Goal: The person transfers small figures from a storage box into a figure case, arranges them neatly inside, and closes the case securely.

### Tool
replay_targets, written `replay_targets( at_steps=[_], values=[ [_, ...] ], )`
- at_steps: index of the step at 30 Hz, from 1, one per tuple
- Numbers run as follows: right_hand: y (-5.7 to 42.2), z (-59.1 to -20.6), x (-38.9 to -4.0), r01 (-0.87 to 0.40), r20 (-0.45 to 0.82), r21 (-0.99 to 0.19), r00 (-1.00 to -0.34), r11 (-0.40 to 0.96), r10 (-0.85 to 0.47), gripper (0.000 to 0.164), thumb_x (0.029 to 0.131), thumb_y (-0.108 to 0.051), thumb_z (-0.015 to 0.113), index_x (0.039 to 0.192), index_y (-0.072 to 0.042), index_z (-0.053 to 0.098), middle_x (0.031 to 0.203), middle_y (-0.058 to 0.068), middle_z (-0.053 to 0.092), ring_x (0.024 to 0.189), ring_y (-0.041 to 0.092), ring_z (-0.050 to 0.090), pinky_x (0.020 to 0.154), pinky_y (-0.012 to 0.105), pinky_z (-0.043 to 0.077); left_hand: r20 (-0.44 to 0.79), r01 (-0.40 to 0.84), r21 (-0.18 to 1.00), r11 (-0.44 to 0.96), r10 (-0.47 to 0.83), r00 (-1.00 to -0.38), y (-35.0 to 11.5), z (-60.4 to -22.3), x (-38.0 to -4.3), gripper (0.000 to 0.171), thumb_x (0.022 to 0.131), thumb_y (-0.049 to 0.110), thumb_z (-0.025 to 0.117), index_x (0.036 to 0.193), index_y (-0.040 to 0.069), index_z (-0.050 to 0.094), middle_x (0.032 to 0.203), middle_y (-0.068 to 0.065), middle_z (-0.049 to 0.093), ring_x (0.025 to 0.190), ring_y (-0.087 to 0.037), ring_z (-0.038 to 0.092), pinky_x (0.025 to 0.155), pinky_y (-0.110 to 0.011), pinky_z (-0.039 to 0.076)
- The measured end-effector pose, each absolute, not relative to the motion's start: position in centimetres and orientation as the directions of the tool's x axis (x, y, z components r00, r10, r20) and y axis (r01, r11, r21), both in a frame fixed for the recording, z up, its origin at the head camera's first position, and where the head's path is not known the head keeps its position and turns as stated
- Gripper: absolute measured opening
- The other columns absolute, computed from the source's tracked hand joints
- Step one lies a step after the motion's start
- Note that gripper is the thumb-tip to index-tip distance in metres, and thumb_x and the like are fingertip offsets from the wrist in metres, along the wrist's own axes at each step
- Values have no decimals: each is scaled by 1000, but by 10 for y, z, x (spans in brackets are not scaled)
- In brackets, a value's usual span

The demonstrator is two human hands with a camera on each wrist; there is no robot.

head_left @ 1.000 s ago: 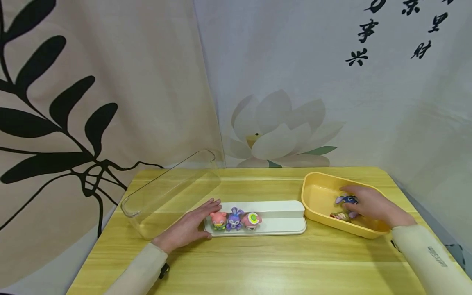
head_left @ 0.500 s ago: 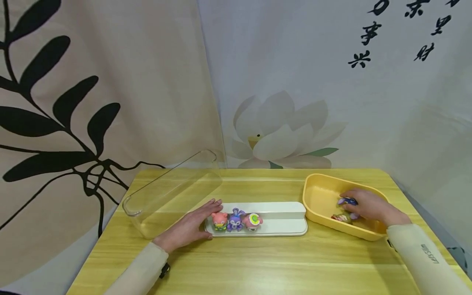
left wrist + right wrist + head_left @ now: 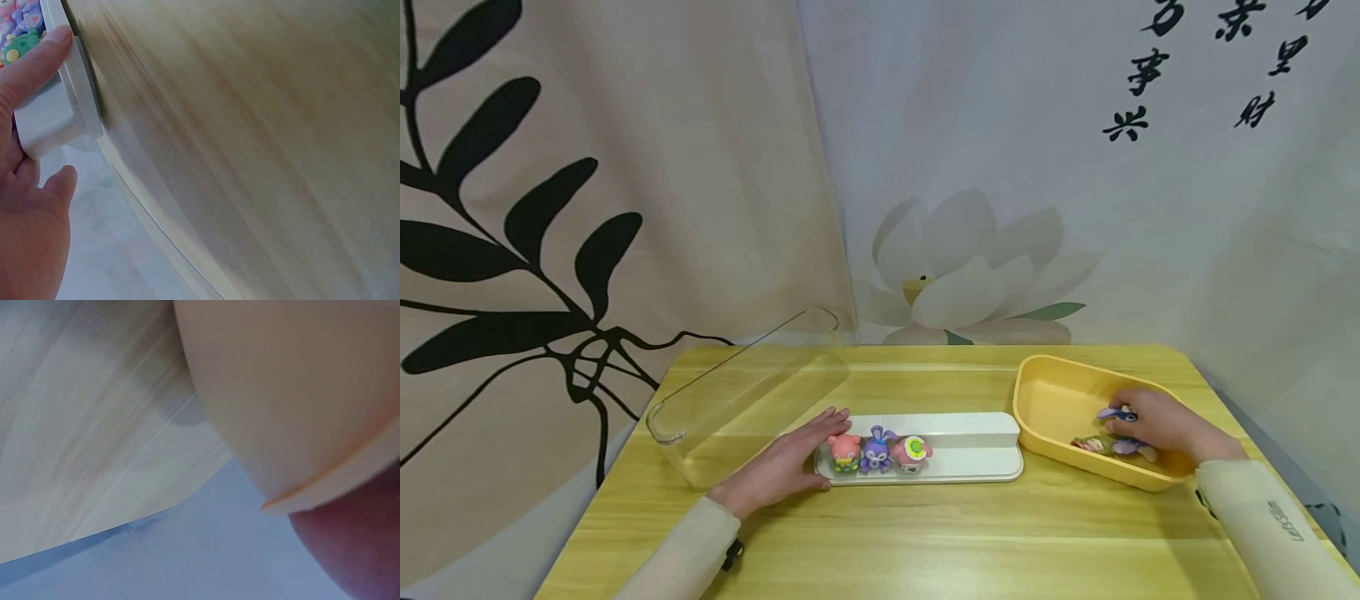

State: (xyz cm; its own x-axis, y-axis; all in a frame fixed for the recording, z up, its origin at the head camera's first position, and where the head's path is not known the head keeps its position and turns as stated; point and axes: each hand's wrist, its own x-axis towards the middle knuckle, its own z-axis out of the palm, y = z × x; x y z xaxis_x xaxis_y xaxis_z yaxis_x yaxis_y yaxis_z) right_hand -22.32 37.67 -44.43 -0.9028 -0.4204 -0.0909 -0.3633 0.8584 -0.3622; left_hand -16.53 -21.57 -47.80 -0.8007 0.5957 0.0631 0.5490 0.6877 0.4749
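Note:
My left hand (image 3: 782, 467) grips the left end of a white stepped display base (image 3: 970, 458), thumb at the front edge and fingers behind. The left wrist view shows a thumb (image 3: 37, 69) on the white base's end. Three figurines stand at its left: a pink one (image 3: 845, 452), a purple rabbit-eared one (image 3: 877, 450) and a pink one with a green-and-yellow disc (image 3: 912, 452). Inside a yellow bin (image 3: 1045, 392), my right hand (image 3: 1168, 425) pinches a blue and lavender figurine (image 3: 1118, 413). Lying below it are a greenish figurine (image 3: 1097, 444) and a pale purple one (image 3: 1131, 448), partly hidden.
A clear plastic cover (image 3: 748, 400) lies at the left back of the wooden table (image 3: 925, 533), behind my left hand. The bin's wall (image 3: 294, 394) fills much of the right wrist view. A printed curtain (image 3: 970, 125) hangs behind the table.
Within the bin, my right hand has shifted slightly right, and the blue and lavender figurine now shows between its fingertips, apart from the pale purple one. The left hand stays on the base.

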Motion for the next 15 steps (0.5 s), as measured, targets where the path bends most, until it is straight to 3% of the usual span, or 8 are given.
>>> replay_targets(
  at_steps=[8,15],
  values=[
    [380,-439,-221,-328,-130,-390,-905,860,-404,25,94,-28,77,97,-5,66,84,-3,62,73,12,52,67,30,46,52,536,480,694,587,-808,-215,-479,-163,93,79,12,90,159,14,42,170,-3,27,156,-28,25,121,-49,33],
    [383,-432,-220,-313,-131,-377,-914,872,-384,22,94,-30,77,91,-10,71,82,1,54,72,16,45,63,27,38,61,540,466,700,584,-809,-216,-480,-164,94,79,13,90,159,15,42,170,-3,27,155,-28,26,120,-49,35]
  ],
)
